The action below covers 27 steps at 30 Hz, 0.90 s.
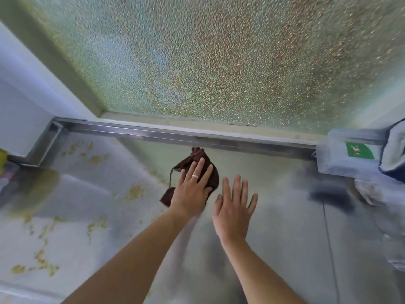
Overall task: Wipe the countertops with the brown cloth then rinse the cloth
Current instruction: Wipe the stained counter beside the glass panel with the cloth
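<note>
Two bare forearms reach fwd from the bottom edge over a metal bench (274,249). The right hand (233,207) lies w/ fingers straight and spread, palm down, holding nothing; if it touches the bench or floats just above, I cannot tell. Just beside it, the left hand (192,189) is flat too, fingers straight, a pale ring (195,176) on one finger, and it presses on the brown cloth (192,163). The cloth is crumpled, approx. at the middle of the bench, near the back edge; parts of it show beyond the fingertips and under the wrist side, w/ a thin loose thread at its left. On the left part of the bench are many yellowish-green smears (133,191), well apart from the cloth. At the right side stands a translucent box w/ a green label (359,151), and beside it a white and dark blue towel (394,150). Behind runs a metal rail (175,132), then a frosted glass window (208,58)
</note>
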Tool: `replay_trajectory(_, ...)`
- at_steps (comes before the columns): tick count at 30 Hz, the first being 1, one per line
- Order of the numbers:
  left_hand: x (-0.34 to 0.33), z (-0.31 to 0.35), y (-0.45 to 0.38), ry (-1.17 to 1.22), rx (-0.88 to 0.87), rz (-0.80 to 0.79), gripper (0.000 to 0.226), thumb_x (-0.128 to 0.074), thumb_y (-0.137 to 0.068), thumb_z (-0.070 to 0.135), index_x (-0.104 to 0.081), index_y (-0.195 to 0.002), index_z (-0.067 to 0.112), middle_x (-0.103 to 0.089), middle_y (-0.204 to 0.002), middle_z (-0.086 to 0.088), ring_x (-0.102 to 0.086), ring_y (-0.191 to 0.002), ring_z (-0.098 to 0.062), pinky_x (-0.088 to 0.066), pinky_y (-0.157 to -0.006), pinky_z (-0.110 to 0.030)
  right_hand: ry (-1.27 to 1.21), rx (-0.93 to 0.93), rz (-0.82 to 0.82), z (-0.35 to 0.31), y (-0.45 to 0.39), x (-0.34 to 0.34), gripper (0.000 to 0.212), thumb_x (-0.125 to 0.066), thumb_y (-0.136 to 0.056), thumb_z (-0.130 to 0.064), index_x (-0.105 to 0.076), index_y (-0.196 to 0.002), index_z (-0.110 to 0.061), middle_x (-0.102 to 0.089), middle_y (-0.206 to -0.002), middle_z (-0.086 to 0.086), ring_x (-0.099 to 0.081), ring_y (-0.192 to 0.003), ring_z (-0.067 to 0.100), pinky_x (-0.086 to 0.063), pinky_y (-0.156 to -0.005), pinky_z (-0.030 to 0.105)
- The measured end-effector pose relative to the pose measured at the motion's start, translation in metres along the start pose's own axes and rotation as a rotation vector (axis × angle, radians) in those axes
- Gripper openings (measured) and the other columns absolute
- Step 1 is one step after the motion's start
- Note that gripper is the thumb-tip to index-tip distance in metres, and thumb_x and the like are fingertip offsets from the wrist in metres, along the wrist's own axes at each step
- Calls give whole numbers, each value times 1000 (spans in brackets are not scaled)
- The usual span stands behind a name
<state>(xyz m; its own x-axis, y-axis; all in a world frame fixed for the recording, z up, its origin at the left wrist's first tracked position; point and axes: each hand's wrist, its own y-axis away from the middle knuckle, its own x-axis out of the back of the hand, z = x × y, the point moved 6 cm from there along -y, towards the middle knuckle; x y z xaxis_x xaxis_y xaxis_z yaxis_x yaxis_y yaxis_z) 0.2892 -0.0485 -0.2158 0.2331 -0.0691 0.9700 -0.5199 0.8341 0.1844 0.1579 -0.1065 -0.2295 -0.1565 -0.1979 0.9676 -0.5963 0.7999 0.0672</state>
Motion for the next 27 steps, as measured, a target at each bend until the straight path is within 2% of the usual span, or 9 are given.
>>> replay_trajectory(6, 4, -66, -11, -36, 281, 71, 63, -27, -104, 44, -1, -158, 26, 7, -166, -8, 1, -153, -27, -10, -122, -50, 12, 8, 16, 1, 0, -3, 58, -36, -103, -37, -28, -160, -27, -15, -170, 7, -7, -158, 30, -11, -123, 61)
replay_trajectory(9, 14, -93, -19, 13, 341, 121, 56, -41, -102, 38, -25, -154, 26, -17, -162, -14, -22, -145, -37, -23, -117, -50, 18, 18, 21, 0, 1, -2, 59, -34, -102, -38, -29, -159, -25, -18, -169, 8, -9, -158, 31, -12, -122, 61)
replay_trajectory(12, 35, -98, -23, 101, 395, 192, 36, -52, -96, 18, -49, -133, 18, -41, -138, -17, -44, -121, -39, -43, -96, -52, 23, 14, 17, -1, 0, -1, 59, -33, -102, -39, -30, -159, -26, -19, -169, 8, -11, -157, 31, -13, -123, 61)
replay_trajectory(14, 51, -80, -22, 215, 348, 251, 33, -53, -92, 7, -53, -125, 13, -46, -129, -16, -48, -115, -37, -46, -89, -50, 25, 5, 21, -2, -1, 0, 58, -33, -102, -39, -32, -158, -25, -22, -168, 8, -13, -157, 31, -14, -123, 60)
replay_trajectory(16, 56, -44, -22, 213, 128, 292, 39, -60, -87, 6, -55, -124, 15, -48, -131, -12, -47, -116, -32, -48, -91, -47, 43, 2, 21, -3, -1, 1, 58, -30, -102, -40, -33, -158, -26, -22, -168, 8, -13, -157, 31, -14, -123, 59)
replay_trajectory(18, 41, -13, -25, 125, -106, 253, 50, -66, -85, 15, -53, -133, 21, -44, -145, -7, -39, -133, -28, -44, -104, -44, 57, -3, 28, -3, -1, 2, 58, -26, -103, -41, -34, -158, -26, -23, -168, 8, -14, -157, 31, -14, -124, 58)
replay_trajectory(20, 16, -7, -32, 89, -183, 140, 61, -56, -92, 25, -36, -149, 29, -23, -162, -6, -16, -151, -24, -25, -120, -46, 53, -9, 52, -4, -1, 4, 56, -29, -102, -39, -39, -156, -25, -27, -167, 9, -18, -156, 31, -15, -124, 58)
replay_trajectory(22, 2, -17, -38, 84, -173, 84, 63, -45, -97, 31, -21, -155, 32, -8, -166, -2, -3, -153, -20, -16, -122, -46, 65, -10, 77, -6, -2, 4, 55, -35, -101, -36, -43, -153, -24, -30, -165, 9, -22, -155, 31, -16, -124, 57)
replay_trajectory(27, 2, -49, -43, 44, -37, 94, 64, -37, -101, 39, -10, -158, 28, 1, -166, -1, 2, -153, -20, -10, -123, -47, 107, 0, 106, -5, -1, 5, 54, -41, -98, -34, -46, -151, -23, -34, -163, 9, -25, -153, 32, -18, -123, 56)
